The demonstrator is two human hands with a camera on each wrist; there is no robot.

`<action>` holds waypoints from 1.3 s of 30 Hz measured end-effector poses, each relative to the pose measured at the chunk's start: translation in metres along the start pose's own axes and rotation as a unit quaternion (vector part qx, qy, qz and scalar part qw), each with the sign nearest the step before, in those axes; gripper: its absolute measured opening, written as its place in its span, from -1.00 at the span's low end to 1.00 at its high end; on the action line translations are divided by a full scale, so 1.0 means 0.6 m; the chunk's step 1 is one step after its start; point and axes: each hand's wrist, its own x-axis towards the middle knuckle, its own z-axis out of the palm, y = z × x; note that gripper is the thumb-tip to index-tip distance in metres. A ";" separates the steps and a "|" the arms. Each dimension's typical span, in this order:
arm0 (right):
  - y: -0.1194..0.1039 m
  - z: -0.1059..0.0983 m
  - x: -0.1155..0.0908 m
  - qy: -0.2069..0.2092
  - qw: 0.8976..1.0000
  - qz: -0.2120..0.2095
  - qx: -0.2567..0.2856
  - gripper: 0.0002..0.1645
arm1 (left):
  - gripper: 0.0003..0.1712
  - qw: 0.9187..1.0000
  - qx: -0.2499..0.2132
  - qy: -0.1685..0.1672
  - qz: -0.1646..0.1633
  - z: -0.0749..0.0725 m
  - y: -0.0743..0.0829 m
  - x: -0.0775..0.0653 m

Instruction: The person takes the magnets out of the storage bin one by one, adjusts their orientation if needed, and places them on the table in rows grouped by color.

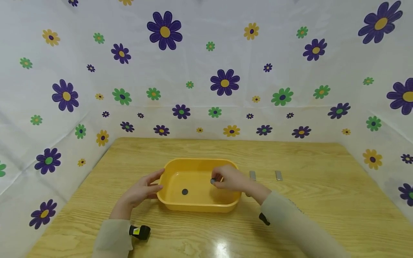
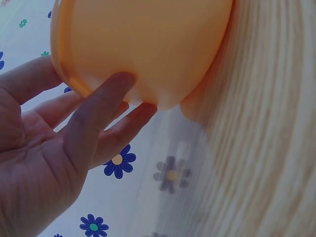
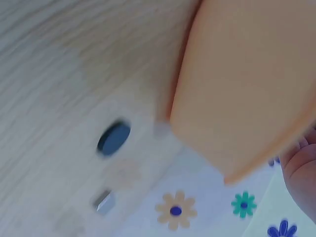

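Note:
A yellow plastic basin (image 1: pixel 200 207) sits on the wooden table, and one dark round disc (image 1: pixel 185 191) lies on its floor. My left hand (image 1: pixel 142 191) is at the basin's left end. In the left wrist view, the spread fingers (image 2: pixel 106 101) touch the outer wall, fairly straight. Over the right half of the basin, my right hand (image 1: pixel 227 178) pinches a small dark disc (image 1: pixel 213 181) between thumb and fingertips. Only an edge of that hand (image 3: pixel 301 170) shows in the right wrist view, mostly behind the basin wall (image 3: pixel 242 79).
Two thin grey rectangular pieces (image 1: pixel 279 175) lie on the table right of the basin. Another dark disc (image 3: pixel 113 138) lies near its right end, largely covered by the right forearm in the head view. A flower-printed white cloth (image 1: pixel 193 71) stands behind and along both sides.

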 end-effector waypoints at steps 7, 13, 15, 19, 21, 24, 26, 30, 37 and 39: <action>0.003 -0.039 -0.043 0.021 0.999 0.039 0.006 -0.95 | -0.28 1.000 -0.005 -0.011 0.006 -0.002 0.003 0.000; 0.017 -0.055 -0.083 0.039 0.997 0.065 -0.001 -0.92 | -0.28 1.000 -0.004 -0.012 0.007 0.002 0.003 -0.001; 0.022 -0.062 -0.097 0.045 0.996 0.071 -0.005 -0.92 | -0.28 1.000 -0.006 -0.014 0.007 0.002 0.003 -0.001; 0.033 -0.077 -0.126 0.054 0.995 0.080 -0.008 -0.92 | -0.28 1.000 -0.004 -0.011 0.006 0.002 0.006 0.000; 0.040 -0.082 -0.139 0.056 0.995 0.085 -0.010 -0.92 | -0.28 1.000 -0.004 -0.008 0.004 0.003 0.007 0.000; 0.048 -0.087 -0.157 0.054 0.994 0.097 -0.013 -0.92 | -0.28 1.000 -0.005 -0.006 0.003 0.003 0.007 -0.001; 0.054 -0.089 -0.167 0.054 0.993 0.103 -0.017 -0.92 | -0.28 1.000 -0.006 -0.006 0.003 0.002 0.007 -0.001; 0.062 -0.092 -0.183 0.057 0.992 0.110 -0.027 -0.93 | -0.28 1.000 -0.007 -0.009 0.006 0.002 0.005 -0.001; 0.075 -0.092 -0.197 0.056 0.990 0.118 -0.044 -0.93 | -0.28 1.000 -0.005 -0.008 0.004 0.001 0.002 0.001; 0.078 -0.091 -0.198 0.054 0.990 0.118 -0.047 -0.93 | -0.28 1.000 -0.005 -0.008 0.005 0.000 0.002 0.001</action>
